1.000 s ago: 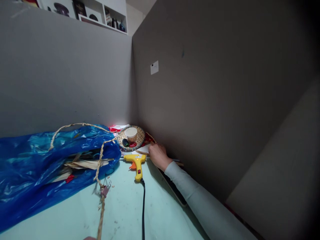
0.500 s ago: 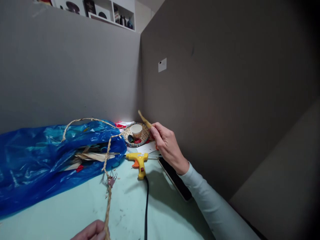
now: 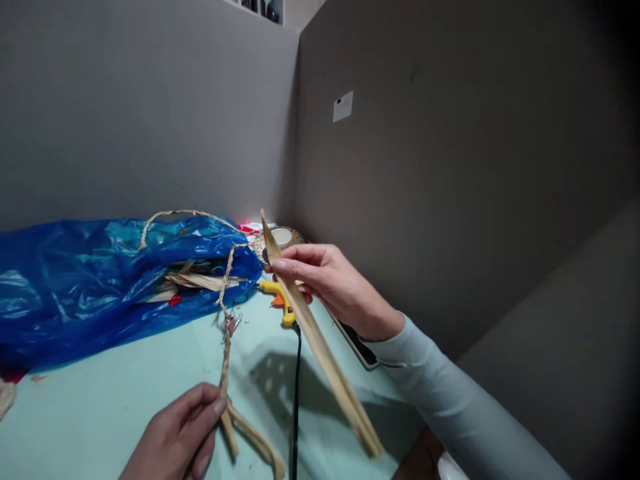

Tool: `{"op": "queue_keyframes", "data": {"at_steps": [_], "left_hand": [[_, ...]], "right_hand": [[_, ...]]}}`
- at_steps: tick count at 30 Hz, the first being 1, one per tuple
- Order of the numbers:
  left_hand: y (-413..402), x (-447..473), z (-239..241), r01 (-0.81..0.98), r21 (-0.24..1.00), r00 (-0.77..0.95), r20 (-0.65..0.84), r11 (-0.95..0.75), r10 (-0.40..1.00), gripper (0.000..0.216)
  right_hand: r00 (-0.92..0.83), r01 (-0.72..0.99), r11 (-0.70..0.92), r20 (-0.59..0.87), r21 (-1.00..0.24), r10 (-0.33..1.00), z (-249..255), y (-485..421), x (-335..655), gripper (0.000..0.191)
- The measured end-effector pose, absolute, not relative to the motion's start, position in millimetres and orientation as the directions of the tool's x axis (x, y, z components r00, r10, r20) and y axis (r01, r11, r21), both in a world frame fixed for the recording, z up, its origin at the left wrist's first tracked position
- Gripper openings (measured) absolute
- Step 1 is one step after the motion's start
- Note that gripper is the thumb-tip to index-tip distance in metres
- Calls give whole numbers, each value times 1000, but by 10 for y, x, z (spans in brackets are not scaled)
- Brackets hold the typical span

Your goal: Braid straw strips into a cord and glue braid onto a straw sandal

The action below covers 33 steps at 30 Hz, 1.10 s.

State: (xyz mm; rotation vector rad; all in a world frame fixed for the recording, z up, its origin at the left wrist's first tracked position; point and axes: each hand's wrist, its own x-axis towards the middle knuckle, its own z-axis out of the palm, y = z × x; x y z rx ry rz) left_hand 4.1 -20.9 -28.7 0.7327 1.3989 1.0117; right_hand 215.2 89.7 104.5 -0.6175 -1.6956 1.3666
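Observation:
My right hand is closed on a long flat tan strip that slants from above the fingers down toward the table's near edge. At the bottom of the view my left hand pinches the loose end of a braided straw rope. The rope runs up over the blue plastic bag and carries a small clip. A yellow glue gun lies just behind the right hand, its black cord trailing toward me.
The light green table sits in a corner of grey partition walls. The blue bag holds more straw strips. A woven tray with a white cup stands in the corner. A dark phone lies under my right forearm.
My right hand picked a tan strip up from near the wall and brought it toward me. My left hand came into view holding the rope end. The view dropped lower.

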Motion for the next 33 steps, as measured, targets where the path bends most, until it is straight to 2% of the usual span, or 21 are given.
{"op": "queue_keyframes", "data": {"at_steps": [2,5,10,13,19,23,26,31,33], "left_hand": [[-210,32,-260,-120,919,-75,-386,376,919,49],[-208,34,-207,-124,962,-71,-255,245,964,54],[-238,62,-132,-24,927,5,-374,374,928,34],[-248,92,-87,12,934,-12,-356,356,934,37],[-211,93,-71,46,916,-15,-398,398,917,36],[-221,64,-82,46,919,-8,-391,391,920,33],[-238,53,-76,51,919,-8,-391,391,920,31],[-233,47,-74,32,912,-16,-410,410,912,31],[-226,49,-76,33,913,-18,-407,408,913,29]], "right_hand": [[-569,-144,124,184,-982,801,814,917,2035,30],[-591,-106,20,79,-994,803,465,894,1838,36],[-619,-29,9,25,-1000,785,143,794,1624,39],[-617,23,82,51,-996,785,49,757,1583,36],[-617,179,375,194,-909,763,18,674,1564,26],[-622,155,408,232,-900,748,4,653,1576,24],[-644,93,329,195,-940,740,-28,686,1596,23],[-725,-23,68,64,-997,686,-35,759,1613,29],[-728,-47,16,46,-999,684,3,762,1622,31]]}}
